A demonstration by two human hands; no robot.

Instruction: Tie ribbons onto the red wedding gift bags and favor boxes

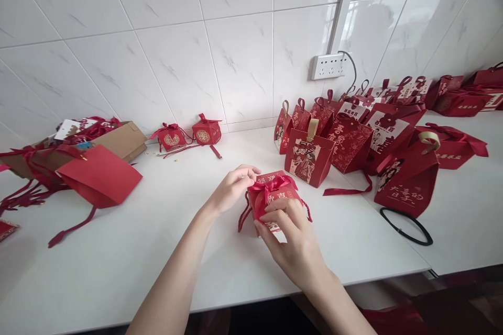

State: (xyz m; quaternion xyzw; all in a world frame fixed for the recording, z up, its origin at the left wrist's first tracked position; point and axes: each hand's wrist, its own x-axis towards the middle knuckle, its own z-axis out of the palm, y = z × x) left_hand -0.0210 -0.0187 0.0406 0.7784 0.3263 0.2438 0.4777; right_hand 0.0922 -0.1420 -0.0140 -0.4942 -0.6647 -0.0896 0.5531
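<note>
A red gift box (271,175) with pale lettering stands on the white table in front of me, twisted red cords hanging at its sides. Across its top lies a red satin ribbon (271,184) tied in a bow. At the box's upper left corner, my left hand (234,187) has its fingers curled and closed on the left end of the bow. My right hand (293,233) covers part of the box's front, thumb and fingers pinching a ribbon tail there. Its palm hides the lower right of the box.
Several red gift boxes (308,159) with handles stand to the right. A black ring (406,226) lies near them. Two small red boxes (172,137) sit by the wall. On the left are a cardboard box (126,141) with ribbons and a red paper box (102,175).
</note>
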